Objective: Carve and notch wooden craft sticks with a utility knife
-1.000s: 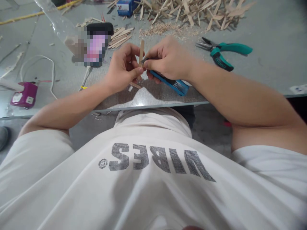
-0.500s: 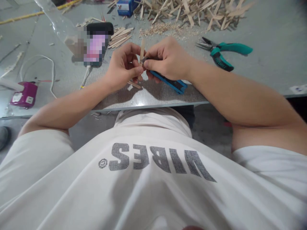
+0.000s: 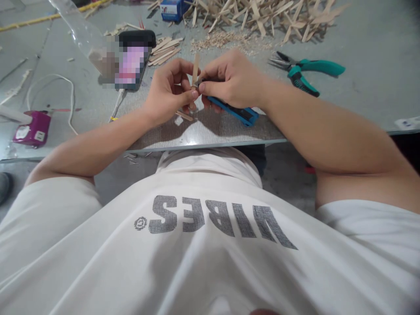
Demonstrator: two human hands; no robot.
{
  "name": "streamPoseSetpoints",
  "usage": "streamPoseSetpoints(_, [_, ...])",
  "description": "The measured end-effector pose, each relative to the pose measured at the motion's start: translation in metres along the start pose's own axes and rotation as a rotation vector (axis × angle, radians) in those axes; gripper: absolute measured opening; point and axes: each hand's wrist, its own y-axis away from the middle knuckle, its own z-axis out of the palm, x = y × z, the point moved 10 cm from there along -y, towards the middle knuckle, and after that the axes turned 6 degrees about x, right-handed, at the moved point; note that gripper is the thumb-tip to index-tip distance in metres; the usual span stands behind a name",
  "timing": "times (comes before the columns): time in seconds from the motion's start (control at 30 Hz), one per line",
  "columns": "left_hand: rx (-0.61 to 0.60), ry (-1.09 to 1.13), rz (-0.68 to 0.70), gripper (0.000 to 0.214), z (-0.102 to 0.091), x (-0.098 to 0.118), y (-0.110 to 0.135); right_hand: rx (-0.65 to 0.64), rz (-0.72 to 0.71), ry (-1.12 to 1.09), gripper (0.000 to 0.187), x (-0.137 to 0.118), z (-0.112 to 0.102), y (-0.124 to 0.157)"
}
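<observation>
As the left hand (image 3: 169, 92) pinches a stick (image 3: 195, 68), the right hand (image 3: 229, 81) grips a tool (image 3: 234, 111)

While a purple block (image 3: 36, 129) bearing white labels sits at the left of the frame, near the table's (image 3: 370, 65) front edge, a clear bag (image 3: 70, 24) slants down from the upper left. Its lower end is pixelated, so what it may contain cannot be told. Just beside it is a phone (image 3: 134, 65), its screen masked too, with a white cord (image 3: 118, 105) at its lower end. A stack (image 3: 166, 50) of flat sticks lies right of the phone.

The left hand, near the centre, has its thumb and fingers closed on the stick, which points up the frame. At the top, left of centre, stands a blue box (image 3: 172, 11); its contents are hidden. The hands meet at the stick, just beside each other. The right hand is wrapped round the blue-and-black tool, whose front end is at the stick and whose body juts out toward the lower right.

Above the right hand are wood chips (image 3: 219, 40), then a heap (image 3: 259, 17) of sticks, many crossed. Green-handled pliers (image 3: 305, 70) lie at the upper right, jaws pointing left.
</observation>
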Motion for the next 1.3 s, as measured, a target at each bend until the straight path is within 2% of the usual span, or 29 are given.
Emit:
streamPoseSetpoints(0.13, [0.007,-0.007,0.05,0.054,-0.003,-0.008,-0.004,0.045,0.032,-0.02,0.022,-0.002,-0.004,0.0])
streamPoseSetpoints(0.27, [0.001,-0.022,0.062,0.056,-0.003,-0.015,-0.007,0.035,0.051,0.009,0.028,-0.002,-0.002,0.0])
streamPoseSetpoints(0.43, [-0.055,-0.047,0.104,0.055,0.001,-0.009,-0.005,0.028,0.134,-0.042,0.024,0.003,0.0,0.002])
streamPoseSetpoints(0.63, [-0.065,-0.022,0.107,0.057,0.001,-0.012,-0.006,0.046,0.212,-0.094,0.029,0.005,-0.001,0.003])
streamPoseSetpoints(0.77, [-0.01,-0.031,0.064,0.063,-0.002,-0.013,-0.006,0.065,0.221,-0.07,0.031,0.005,-0.002,0.002])
streamPoseSetpoints(0.97, [0.004,-0.057,0.063,0.055,-0.001,-0.004,-0.003,0.091,0.175,-0.079,0.042,-0.001,-0.003,0.001])
streamPoseSetpoints(1.1, [-0.013,-0.046,0.084,0.053,0.001,-0.004,-0.004,0.06,0.21,-0.072,0.033,0.002,-0.001,0.003])
streamPoseSetpoints(1.3, [0.01,-0.065,0.064,0.058,-0.003,-0.01,-0.004,0.032,0.185,-0.106,0.02,0.01,0.0,-0.001])
